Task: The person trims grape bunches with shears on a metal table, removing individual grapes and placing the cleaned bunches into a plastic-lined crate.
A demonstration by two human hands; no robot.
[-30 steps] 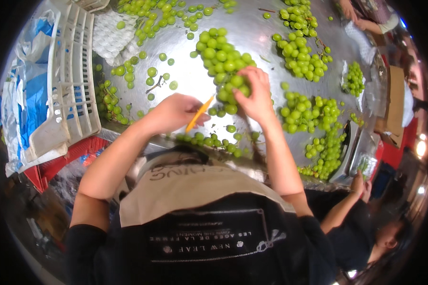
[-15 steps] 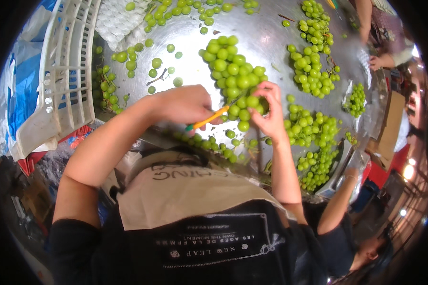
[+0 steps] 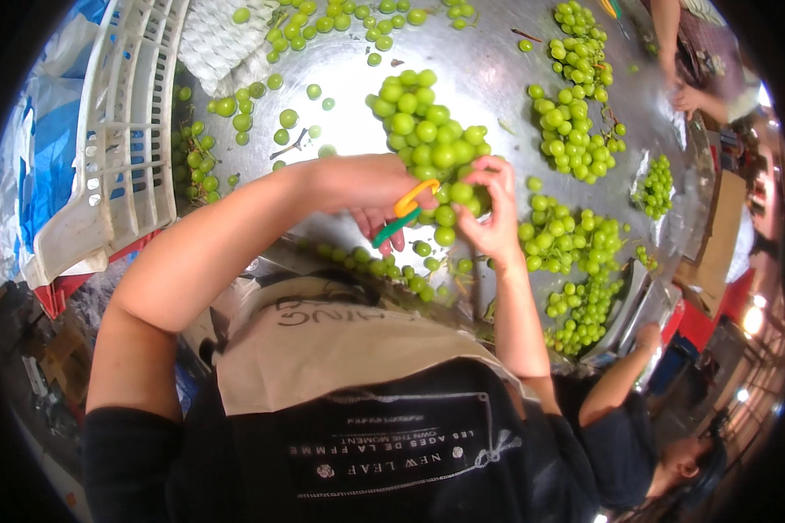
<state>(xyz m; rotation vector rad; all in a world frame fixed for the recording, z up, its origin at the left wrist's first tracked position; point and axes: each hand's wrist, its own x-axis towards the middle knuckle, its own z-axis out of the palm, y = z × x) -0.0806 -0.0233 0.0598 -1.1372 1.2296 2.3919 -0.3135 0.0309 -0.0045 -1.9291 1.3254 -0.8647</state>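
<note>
My left hand (image 3: 371, 185) holds a small pair of scissors (image 3: 396, 228) with one orange and one green handle. The handles stand apart, while the blades are hidden near the grapes. Just beyond, a bunch of green grapes (image 3: 427, 126) is held at its near end by my right hand (image 3: 495, 213), thumb and fingers closed around that end. My left hand is right beside the lower left of this bunch. Loose grapes (image 3: 406, 277) lie below my hands, close to the table's near edge.
More grape bunches (image 3: 576, 135) line the right of the metal table (image 3: 488, 70). A white plastic crate (image 3: 105, 166) and white netting (image 3: 222, 44) stand at left. One co-worker's hand (image 3: 693, 100) is at the far right, another's arm (image 3: 619, 370) at the near right.
My left hand has moved right, closer to the bunch. The scissors have turned and their handles have spread apart. My right hand and the bunch have hardly moved.
</note>
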